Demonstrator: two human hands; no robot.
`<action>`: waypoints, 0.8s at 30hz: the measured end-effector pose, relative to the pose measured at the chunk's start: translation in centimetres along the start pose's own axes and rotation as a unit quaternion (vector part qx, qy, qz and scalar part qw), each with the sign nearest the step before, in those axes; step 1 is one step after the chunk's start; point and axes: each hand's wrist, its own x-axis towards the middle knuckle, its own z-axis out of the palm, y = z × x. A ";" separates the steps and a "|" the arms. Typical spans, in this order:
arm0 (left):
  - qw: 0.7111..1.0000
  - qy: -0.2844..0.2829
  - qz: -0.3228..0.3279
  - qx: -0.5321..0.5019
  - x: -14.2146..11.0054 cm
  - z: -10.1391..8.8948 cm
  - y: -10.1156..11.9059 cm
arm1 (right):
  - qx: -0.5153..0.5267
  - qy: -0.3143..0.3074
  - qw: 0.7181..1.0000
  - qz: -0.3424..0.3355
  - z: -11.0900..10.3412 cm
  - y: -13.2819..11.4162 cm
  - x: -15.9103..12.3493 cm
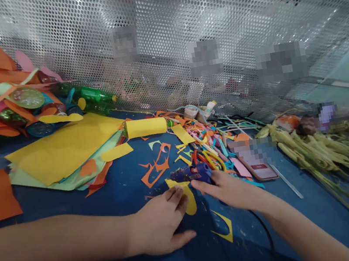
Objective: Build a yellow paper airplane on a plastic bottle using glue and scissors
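My right hand (233, 186) is wrapped round a blue glue gun (197, 173), whose nozzle points left above the work surface. A black cord trails down behind the wrist. My left hand (162, 218) rests on the surface with fingers slightly bent and thumb stretched apart. Its fingertips touch a yellow paper petal shape (190, 203), which lies flat and is partly hidden under them. Just above the hands lies an orange paper offcut (157, 166) with shapes cut out. A curved yellow offcut (225, 226) is below the glue gun.
A bottle wrapped in yellow paper (146, 127) lies behind, beside stacked coloured sheets (64, 148). Bottles with paper petals (27, 98) pile up at left. Paper scraps (208, 136), a phone (254, 162) and pale-green stalks (306, 149) occupy the right. Perforated metal (159, 31) borders the back.
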 end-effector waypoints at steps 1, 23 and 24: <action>1.000 0.000 0.000 0.002 0.0 0.0 0.0 | -0.004 -0.015 1.000 0.010 -0.1 -0.2 0.0; 0.999 0.015 0.022 0.031 0.2 0.1 -0.1 | -0.023 -0.045 0.997 0.056 -0.1 -0.5 -0.1; 0.999 0.015 0.021 0.032 0.1 0.1 -0.1 | -0.024 -0.042 0.997 0.054 -0.1 -0.6 -0.2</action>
